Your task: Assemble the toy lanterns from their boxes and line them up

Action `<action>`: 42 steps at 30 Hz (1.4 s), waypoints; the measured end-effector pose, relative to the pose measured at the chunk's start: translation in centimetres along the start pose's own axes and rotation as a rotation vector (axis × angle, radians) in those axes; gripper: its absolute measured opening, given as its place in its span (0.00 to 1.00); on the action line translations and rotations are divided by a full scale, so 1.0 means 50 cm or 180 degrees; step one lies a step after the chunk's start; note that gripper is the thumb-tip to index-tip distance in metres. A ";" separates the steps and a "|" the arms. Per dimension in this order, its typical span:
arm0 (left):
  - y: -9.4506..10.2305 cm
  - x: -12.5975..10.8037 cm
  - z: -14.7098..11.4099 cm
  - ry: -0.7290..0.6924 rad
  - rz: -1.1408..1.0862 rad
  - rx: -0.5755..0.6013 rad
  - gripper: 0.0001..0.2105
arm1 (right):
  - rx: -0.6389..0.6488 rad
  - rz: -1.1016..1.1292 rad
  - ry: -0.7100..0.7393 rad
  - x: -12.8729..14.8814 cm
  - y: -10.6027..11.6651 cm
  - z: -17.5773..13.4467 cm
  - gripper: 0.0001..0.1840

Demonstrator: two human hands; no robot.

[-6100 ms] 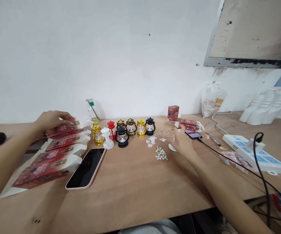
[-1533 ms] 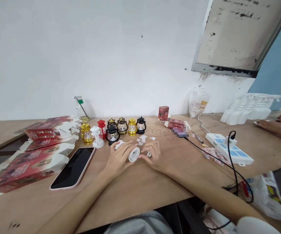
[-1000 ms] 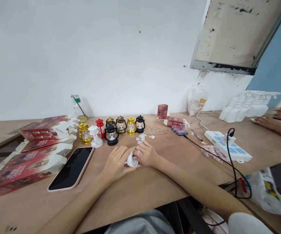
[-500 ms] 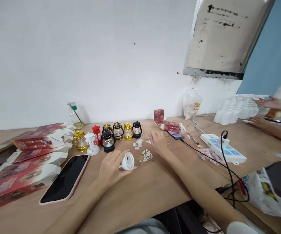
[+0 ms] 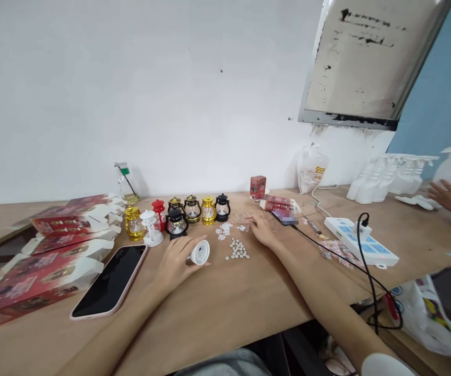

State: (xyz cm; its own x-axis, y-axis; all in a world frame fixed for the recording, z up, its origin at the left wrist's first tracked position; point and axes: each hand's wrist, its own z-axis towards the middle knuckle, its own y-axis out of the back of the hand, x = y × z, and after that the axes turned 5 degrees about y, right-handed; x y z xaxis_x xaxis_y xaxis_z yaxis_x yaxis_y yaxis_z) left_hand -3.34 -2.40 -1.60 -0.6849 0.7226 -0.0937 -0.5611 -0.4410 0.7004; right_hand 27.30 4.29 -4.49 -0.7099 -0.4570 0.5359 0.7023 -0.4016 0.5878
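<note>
My left hand [image 5: 176, 261] grips a white lantern base [image 5: 201, 253], tilted so that its round, hollowed underside shows. The rest of the piece is hidden in the hand. My right hand [image 5: 263, 231] is lowered to the table with its fingers bent down among thin wire pieces [image 5: 241, 216]. What its fingertips hold, if anything, is too small to make out. Between the hands lie several small round button cells [image 5: 237, 249] and, behind them, small white pieces [image 5: 223, 230]. Several mini lanterns stand behind my left hand, among them a black lantern [image 5: 176, 224] and a white lantern [image 5: 152, 228].
Red printed boxes [image 5: 49, 271] and a phone [image 5: 110, 282] lie at left. Another phone [image 5: 284, 216], a power strip [image 5: 360, 240] with black cable, and small packets [image 5: 339, 251] lie at right. White spray bottles [image 5: 382, 177] stand near another person's hand [image 5: 450, 198].
My right hand has come slightly nearer and settled among the wire pieces. My left hand still holds the white base. The other person's hands have shifted right, to a white bottle. The view has turned slightly.
</note>
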 end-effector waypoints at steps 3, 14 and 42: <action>-0.011 0.007 -0.001 0.0093 -0.0297 0.0063 0.23 | -0.0283 0.0014 -0.0062 -0.002 0.008 0.004 0.10; -0.024 -0.019 -0.010 0.0103 -0.0611 0.0231 0.26 | 0.0200 0.0456 0.0480 0.085 -0.022 -0.031 0.09; -0.045 -0.024 0.021 -0.0100 -0.0322 0.0201 0.22 | 0.0075 0.1796 0.0108 0.186 -0.049 -0.066 0.11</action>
State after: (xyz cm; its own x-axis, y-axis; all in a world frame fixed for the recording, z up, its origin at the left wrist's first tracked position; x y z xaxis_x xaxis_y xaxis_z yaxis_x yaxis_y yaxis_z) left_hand -0.77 -1.72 -2.34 -0.6108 0.7784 -0.1447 -0.5957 -0.3314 0.7317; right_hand 19.15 -1.60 -2.94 -0.2223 -0.6210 0.7516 0.9708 -0.0700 0.2293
